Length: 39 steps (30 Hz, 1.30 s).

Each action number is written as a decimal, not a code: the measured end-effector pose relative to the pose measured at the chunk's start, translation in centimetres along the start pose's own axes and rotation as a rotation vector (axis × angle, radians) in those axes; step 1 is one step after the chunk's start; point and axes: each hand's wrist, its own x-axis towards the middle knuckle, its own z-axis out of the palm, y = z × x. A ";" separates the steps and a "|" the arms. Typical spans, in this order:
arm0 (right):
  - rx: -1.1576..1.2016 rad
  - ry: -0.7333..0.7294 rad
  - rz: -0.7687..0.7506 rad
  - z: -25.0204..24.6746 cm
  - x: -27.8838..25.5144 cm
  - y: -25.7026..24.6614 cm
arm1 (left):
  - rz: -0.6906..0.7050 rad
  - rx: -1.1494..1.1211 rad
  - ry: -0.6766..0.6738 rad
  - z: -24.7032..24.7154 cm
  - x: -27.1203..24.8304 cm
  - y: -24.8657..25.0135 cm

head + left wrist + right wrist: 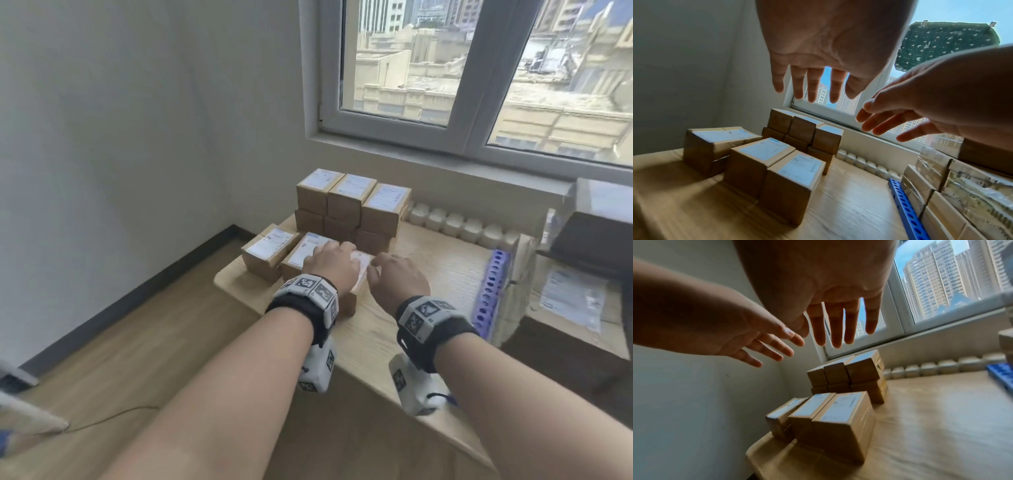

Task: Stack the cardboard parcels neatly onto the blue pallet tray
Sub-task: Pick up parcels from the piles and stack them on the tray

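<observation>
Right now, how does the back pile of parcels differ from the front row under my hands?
The back pile stands three layers high by the window; the front row is lower, nearer the table's edge. The front row's leftmost parcel sits skewed; the back pile is squarer. Both are brown cardboard with white labels.

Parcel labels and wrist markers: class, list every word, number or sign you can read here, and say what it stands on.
No text can be read.
White labels on the cardboard parcels: printed lines, too blurred.
Black-and-white square markers on the wristbands: patterns only, no words.
Plastic-wrapped boxes on the right: nothing legible.
</observation>
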 end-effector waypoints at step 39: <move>0.062 -0.062 0.107 10.4 30.3 -11.6 | -0.115 -0.237 -0.104 -4.3 30.1 -18.0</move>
